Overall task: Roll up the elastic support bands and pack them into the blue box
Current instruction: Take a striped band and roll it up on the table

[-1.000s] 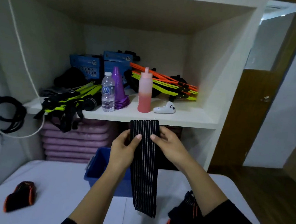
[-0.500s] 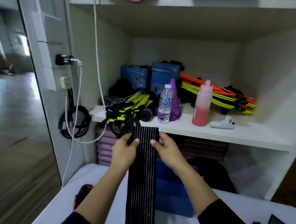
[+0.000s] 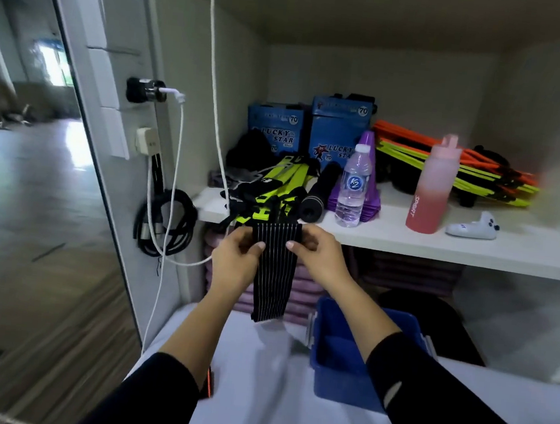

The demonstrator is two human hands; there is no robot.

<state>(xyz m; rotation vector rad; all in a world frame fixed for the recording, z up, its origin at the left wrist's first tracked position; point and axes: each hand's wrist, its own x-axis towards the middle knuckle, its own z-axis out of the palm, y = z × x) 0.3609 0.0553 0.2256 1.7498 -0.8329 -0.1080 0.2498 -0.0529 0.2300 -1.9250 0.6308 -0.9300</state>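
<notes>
Fingers (image 3: pixel 257 248) of my left hand (image 3: pixel 236 259) and right hand (image 3: pixel 318 256) pinch top edge of black pinstriped elastic support band (image 3: pixel 272 279), hanging above white table (image 3: pixel 254 397), left of blue plastic box (image 3: pixel 335 364). Step judged: starting roll. Next needs tight, even turns.

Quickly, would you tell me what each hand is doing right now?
Left hand: pinches the top of the black striped band.
Right hand: pinches the same band's top.

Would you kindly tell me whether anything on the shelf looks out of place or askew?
Nothing looks spilled or damaged, but the yellow-green straps sag over the front edge of the shelf, and a white cable hangs across them.
</notes>
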